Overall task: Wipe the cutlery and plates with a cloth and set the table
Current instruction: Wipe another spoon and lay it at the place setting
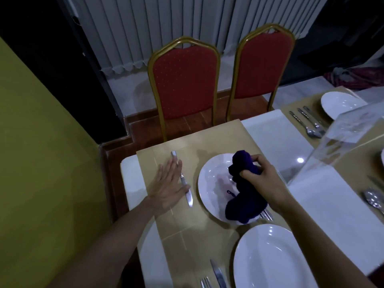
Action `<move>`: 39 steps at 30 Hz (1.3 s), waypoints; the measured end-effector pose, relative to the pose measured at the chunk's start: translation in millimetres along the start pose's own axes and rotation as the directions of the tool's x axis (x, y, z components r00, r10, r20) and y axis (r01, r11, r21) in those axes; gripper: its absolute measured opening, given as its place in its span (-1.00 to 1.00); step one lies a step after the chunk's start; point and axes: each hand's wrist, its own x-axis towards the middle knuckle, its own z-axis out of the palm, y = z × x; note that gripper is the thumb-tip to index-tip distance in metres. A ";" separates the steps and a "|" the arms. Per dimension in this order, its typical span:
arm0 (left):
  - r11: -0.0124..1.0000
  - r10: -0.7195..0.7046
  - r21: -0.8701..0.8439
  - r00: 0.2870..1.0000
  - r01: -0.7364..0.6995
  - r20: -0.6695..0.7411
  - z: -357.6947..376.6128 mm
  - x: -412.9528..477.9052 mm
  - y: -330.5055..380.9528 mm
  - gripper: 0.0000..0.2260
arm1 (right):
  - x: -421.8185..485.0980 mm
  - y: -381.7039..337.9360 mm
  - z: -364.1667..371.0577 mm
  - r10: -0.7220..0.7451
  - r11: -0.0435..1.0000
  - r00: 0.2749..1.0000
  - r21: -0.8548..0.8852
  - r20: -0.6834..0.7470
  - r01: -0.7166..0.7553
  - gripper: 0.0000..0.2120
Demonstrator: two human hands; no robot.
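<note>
Knife (189, 199), long axis near-to-far, left hand (166, 187) flat on it

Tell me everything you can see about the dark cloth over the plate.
The cloth is dark purple and bunched, with a small loop at one edge. The right hand grips its upper part. Its lower end droops onto the white plate, covering the near rim and part of a fork.

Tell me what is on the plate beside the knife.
A purple cloth, gripped by the right hand, drapes over the plate. Fork tines poke out at its near edge; the cloth hides the rest.
</note>
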 end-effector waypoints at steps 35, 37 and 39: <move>0.241 -0.019 -0.943 0.972 0.231 0.234 -74.6 -121.5 297.5 -0.83 | -118.1 66.9 -57.0 -0.577 0.734 0.808 -0.511 -0.119 0.448 -0.63; 0.225 -0.058 -0.949 0.976 0.219 0.212 -79.3 -130.9 306.1 -0.82 | -124.6 57.2 -57.5 -0.600 0.745 0.781 -0.478 -0.174 0.465 -0.67; 0.230 -0.109 -0.952 0.977 0.205 0.184 -84.0 -137.6 308.6 -0.81 | -137.9 48.7 -56.1 -0.653 0.681 0.744 -0.542 -0.146 0.492 -0.67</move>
